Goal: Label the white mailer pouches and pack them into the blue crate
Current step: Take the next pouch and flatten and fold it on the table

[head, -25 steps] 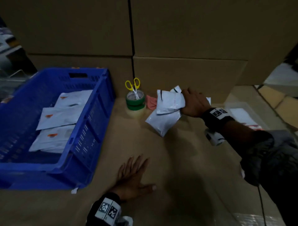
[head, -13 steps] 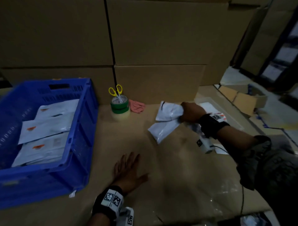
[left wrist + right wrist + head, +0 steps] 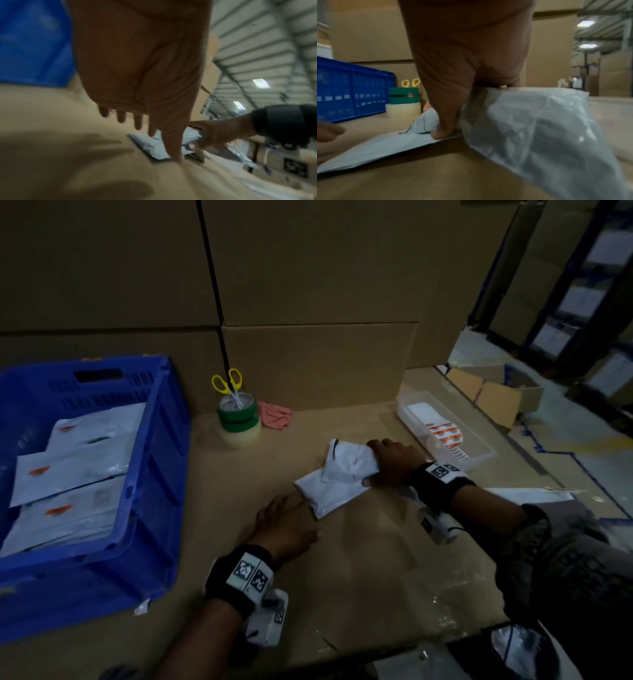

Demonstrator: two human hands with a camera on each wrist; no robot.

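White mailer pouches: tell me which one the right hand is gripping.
The crumpled upper pouch on the table, bunched in the right hand. The lower pouch lies flat; the others sit in the blue crate.

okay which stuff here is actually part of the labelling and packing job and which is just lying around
Part of the job:
white mailer pouches, gripped by right hand
left hand, reaching to them
blue crate
tray of labels

Lying about:
scissors
tape rolls
pink cloth
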